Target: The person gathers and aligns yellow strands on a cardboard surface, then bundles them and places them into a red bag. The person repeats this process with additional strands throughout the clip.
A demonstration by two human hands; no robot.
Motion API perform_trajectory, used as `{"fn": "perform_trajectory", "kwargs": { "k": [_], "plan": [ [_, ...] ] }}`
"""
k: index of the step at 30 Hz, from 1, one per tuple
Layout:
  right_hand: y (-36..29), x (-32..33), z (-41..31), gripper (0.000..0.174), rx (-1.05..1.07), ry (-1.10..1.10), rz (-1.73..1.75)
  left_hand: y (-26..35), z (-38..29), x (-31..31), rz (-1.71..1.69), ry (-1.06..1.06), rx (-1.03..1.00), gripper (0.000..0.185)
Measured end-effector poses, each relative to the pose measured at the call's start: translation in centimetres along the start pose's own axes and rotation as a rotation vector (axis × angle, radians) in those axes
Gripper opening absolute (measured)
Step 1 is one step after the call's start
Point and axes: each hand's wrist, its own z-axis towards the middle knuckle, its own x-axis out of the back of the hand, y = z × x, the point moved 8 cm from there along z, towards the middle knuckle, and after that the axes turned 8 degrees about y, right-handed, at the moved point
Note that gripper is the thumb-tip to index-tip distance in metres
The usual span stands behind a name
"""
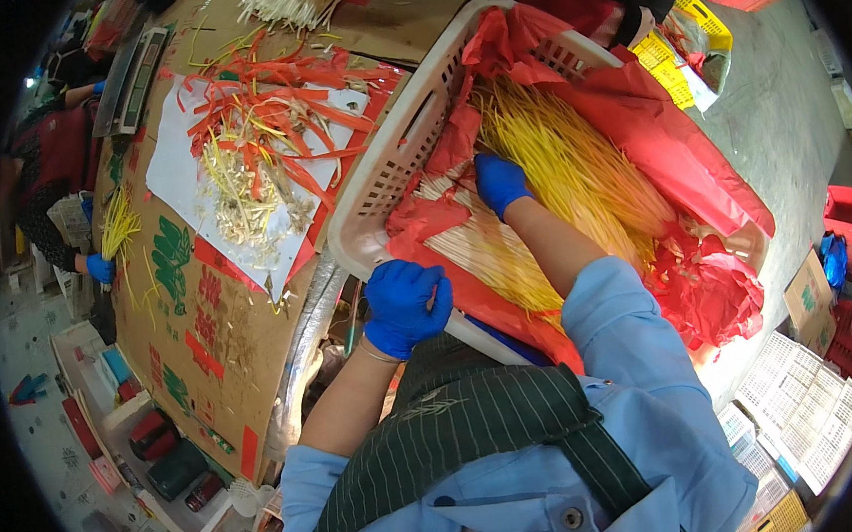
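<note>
A white perforated plastic basket [391, 169], lined with red plastic film [652, 128], lies before me. Inside it is a thick layer of long yellow stalks [573, 162] with pale ends, probably chives. My right hand [501, 182], in a blue glove, reaches into the basket onto the stalks; its fingertips are partly hidden, so a grip cannot be made out. My left hand [406, 307], also blue-gloved, is curled beside the basket's near left corner, and I cannot tell whether anything is inside it.
Cardboard [248, 350] covers the worktable at left, bearing white paper [178, 157] with red strips [314, 112] and stalk scraps. A digital scale [140, 82] stands beyond. A co-worker's gloved hand [100, 268] holds yellow stalks at far left. White crates [807, 403] stand at lower right.
</note>
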Motion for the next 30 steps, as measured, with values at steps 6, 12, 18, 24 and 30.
{"fn": "perform_trajectory", "kwargs": {
  "k": [6, 12, 18, 24, 30],
  "plan": [
    [-1.3, -0.4, -0.5, 0.028, 0.03, -0.281, 0.17, 0.0, -0.1, 0.0, 0.035, 0.019, -0.017, 0.006],
    [0.1, -1.9, -1.6, 0.033, -0.24, -0.468, 0.583, 0.1, -0.3, 0.3, 0.028, 0.042, -0.02, 0.005],
    [-0.6, 2.3, -3.6, 0.025, -0.2, -0.373, 0.664, 0.1, -0.2, 0.5, 0.002, 0.08, -0.006, 0.006],
    [-1.1, 12.8, -7.5, 0.022, -0.265, -0.375, 0.93, 0.0, -0.4, 0.3, 0.033, 0.057, -0.017, 0.008],
    [-1.1, 21.3, -13.5, 0.02, -0.147, -0.305, 1.089, 0.4, -0.2, 0.7, 0.024, 0.066, 0.007, 0.011]
  ]
}}
